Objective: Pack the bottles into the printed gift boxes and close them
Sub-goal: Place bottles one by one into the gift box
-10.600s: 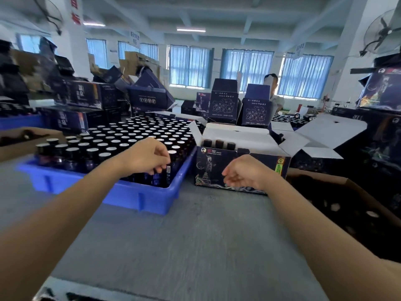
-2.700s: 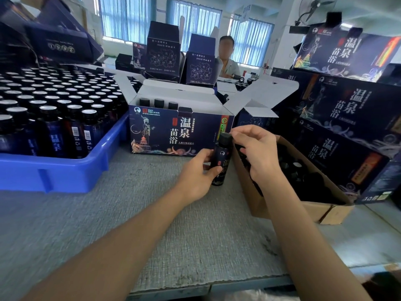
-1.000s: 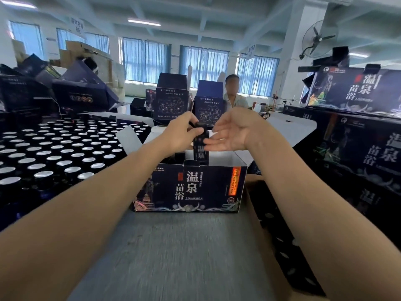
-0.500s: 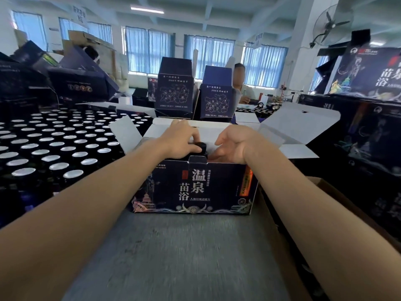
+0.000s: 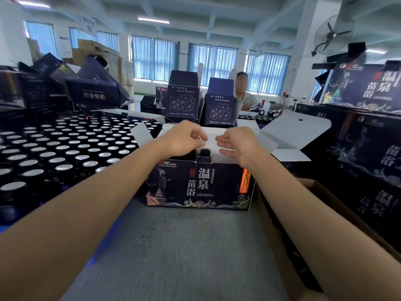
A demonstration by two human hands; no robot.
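Bottles (image 5: 71,146) of dark glass with silver caps stand massed on the left of the grey tabletop (image 5: 184,246), so most of the packing looks still to come. At the right, closed dark printed boxes (image 5: 358,148) are stacked, apparently finished. Between them on the tabletop sits the open dark-blue printed cardboard gift box (image 5: 199,185), its white flaps (image 5: 297,129) spread wide. Only a couple of bottles show at its left end, so it seems partly filled and not yet closed. Both hands hover over its opening. The left hand (image 5: 184,141) has loosely curled fingers with nothing seen in them. The right hand (image 5: 238,146) is relaxed, spread and empty. Just below the left hand, a black-capped bottle (image 5: 205,152) stands inside the box.
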